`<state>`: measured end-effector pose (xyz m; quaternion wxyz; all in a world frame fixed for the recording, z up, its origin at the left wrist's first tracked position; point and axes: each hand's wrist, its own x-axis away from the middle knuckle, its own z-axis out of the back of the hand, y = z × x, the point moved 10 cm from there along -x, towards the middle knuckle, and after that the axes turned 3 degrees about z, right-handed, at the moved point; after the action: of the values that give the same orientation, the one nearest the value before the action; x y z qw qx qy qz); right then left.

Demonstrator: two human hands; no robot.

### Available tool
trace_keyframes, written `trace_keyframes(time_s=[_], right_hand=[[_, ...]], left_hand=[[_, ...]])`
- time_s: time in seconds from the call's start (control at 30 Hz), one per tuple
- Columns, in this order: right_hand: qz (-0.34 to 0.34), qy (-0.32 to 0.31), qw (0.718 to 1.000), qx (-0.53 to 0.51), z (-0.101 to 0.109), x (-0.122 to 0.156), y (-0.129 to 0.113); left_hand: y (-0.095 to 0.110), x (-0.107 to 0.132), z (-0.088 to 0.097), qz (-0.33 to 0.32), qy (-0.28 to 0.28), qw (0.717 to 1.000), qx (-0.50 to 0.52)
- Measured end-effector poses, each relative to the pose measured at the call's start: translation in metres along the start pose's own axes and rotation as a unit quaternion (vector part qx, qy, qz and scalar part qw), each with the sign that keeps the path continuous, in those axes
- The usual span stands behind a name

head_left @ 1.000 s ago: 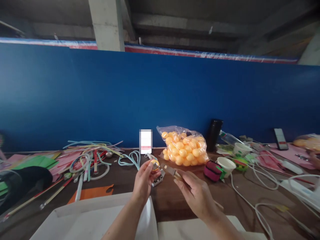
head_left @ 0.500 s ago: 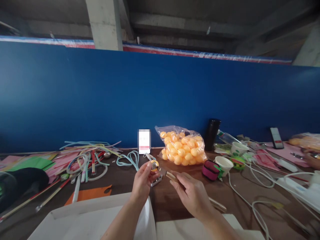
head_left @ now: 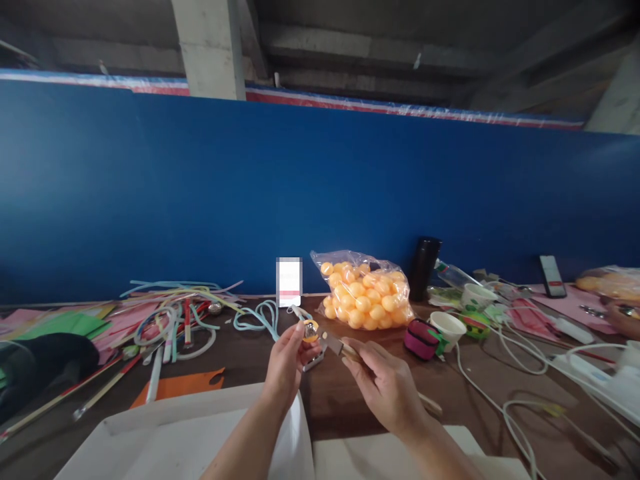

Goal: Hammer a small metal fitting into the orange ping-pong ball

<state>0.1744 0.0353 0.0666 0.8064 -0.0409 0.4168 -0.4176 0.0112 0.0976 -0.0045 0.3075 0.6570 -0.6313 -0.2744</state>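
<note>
My left hand (head_left: 284, 365) pinches a small orange ball (head_left: 314, 339) with an opening in it. A shiny silver round piece (head_left: 310, 329) shows inside the opening. My right hand (head_left: 385, 387) is closed around a wooden-handled tool with a short flat metal blade (head_left: 332, 343). The blade points left at the ball, its tip close beside it; I cannot tell whether they touch. Below the handle side of my right hand a wooden end (head_left: 430, 404) sticks out. Just under my left fingers a small silvery object (head_left: 314, 363) is partly hidden.
Behind my hands stands a clear bag of orange balls (head_left: 367, 303). To its right are a magenta pouch (head_left: 421, 339), a paper cup (head_left: 447, 329) and white cables. Coloured tubes and paper lie left. A white tray (head_left: 165, 433) is in front; a phone (head_left: 289, 283) leans behind.
The tool has turned slightly in my right hand, and more of its flat blade shows. Less of the wooden end sticks out below that hand. My left hand has stayed nearly still.
</note>
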Motion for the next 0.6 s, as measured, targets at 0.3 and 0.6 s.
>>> trace_keyframes(time_s=[0.3,0.6], right_hand=[[0.030,0.026,0.999,0.000,0.0034,0.0000,-0.0006],[0.031,0.023,0.999,0.009,0.0033,0.0011,-0.0017]], left_hand=[[0.0007,0.0017,-0.0017,0.005,-0.002,1.000,0.008],[-0.0001,0.0004,-0.0004,0.002,-0.009,1.000,0.007]])
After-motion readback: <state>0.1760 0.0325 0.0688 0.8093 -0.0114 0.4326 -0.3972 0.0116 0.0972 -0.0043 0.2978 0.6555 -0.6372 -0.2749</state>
